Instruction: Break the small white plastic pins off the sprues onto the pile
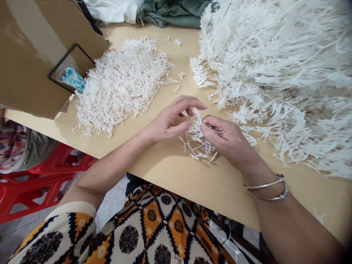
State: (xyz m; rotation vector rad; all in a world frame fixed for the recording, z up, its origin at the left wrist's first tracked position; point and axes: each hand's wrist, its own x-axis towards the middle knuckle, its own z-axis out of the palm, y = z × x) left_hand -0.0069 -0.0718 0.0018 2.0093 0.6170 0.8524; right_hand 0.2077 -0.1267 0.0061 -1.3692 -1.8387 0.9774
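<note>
My right hand (228, 137) pinches some white branched plastic sprigs (196, 137) between thumb and fingers. The thin forked strands stick out to its left and hang down close to the table. Just left of them is my left hand (174, 119), its thumb and forefinger apart around the upper strands. No firm grip shows there, though its curled fingers are partly hidden. A low pile of short white pieces (123, 82) lies beyond my left forearm. To the right spreads a much larger heap of white plastic sprigs (277, 80).
A cardboard box (30, 69) stands at the left, with a small clear cup (72, 77) in a black frame against it. Loose bits (181, 75) lie between the piles. Green cloth (173, 13) sits at the back. Red stools (35, 183) are beside the wooden table (176, 176).
</note>
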